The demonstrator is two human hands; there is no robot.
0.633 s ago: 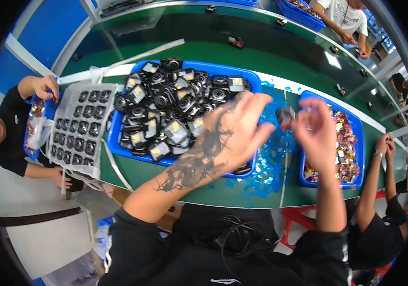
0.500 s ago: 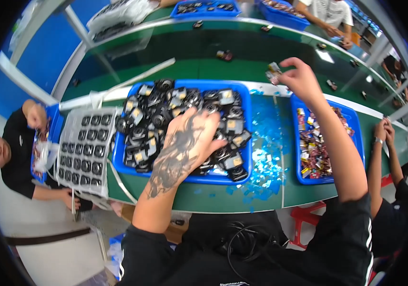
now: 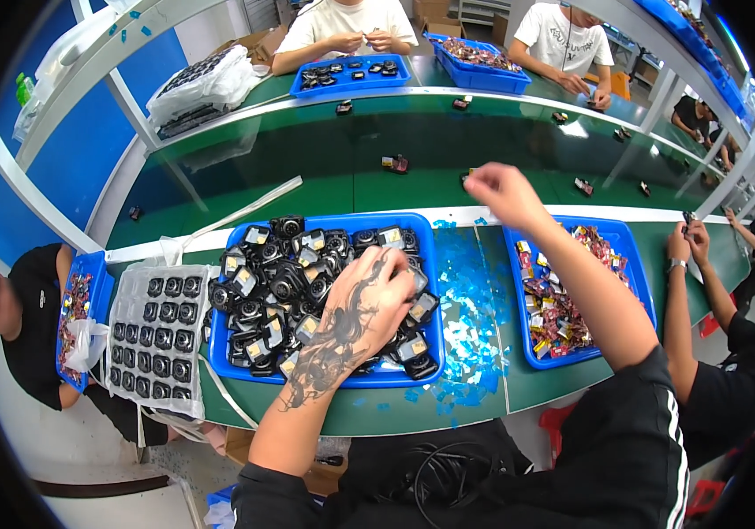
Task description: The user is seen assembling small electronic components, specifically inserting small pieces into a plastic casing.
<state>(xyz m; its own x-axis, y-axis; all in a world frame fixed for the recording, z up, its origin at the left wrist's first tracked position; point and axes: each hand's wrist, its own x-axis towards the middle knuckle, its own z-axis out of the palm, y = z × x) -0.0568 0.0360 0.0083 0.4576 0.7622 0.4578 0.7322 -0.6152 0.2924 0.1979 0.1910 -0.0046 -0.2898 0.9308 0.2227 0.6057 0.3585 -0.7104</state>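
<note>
My tattooed left hand (image 3: 369, 300) reaches into a blue tray (image 3: 342, 383) heaped with small black cameras (image 3: 287, 284), several with a grey panel showing. Its fingers are bent down around one grey-panelled camera (image 3: 418, 280) at the tray's right side; the fingertips are partly hidden. My right hand (image 3: 505, 196) is over the near edge of the green conveyor belt (image 3: 307, 167), beyond the right tray. Its fingers are curled together and a little blurred. A small dark piece (image 3: 466, 176) shows just past those fingertips, mostly covered, so whether they still hold it is unclear.
Right of the cameras stands a blue tray (image 3: 642, 282) of small dark red and yellow pieces. Blue film scraps (image 3: 470, 335) litter the table between. A white moulded tray (image 3: 153, 339) holds rows of black cameras at left. Metal posts frame the belt; co-workers sit around.
My view has tilted up, bringing more co-workers into sight. The small piece pinched in my right hand is now mostly hidden at its fingertips, over the belt. My left hand stays among the cameras.
</note>
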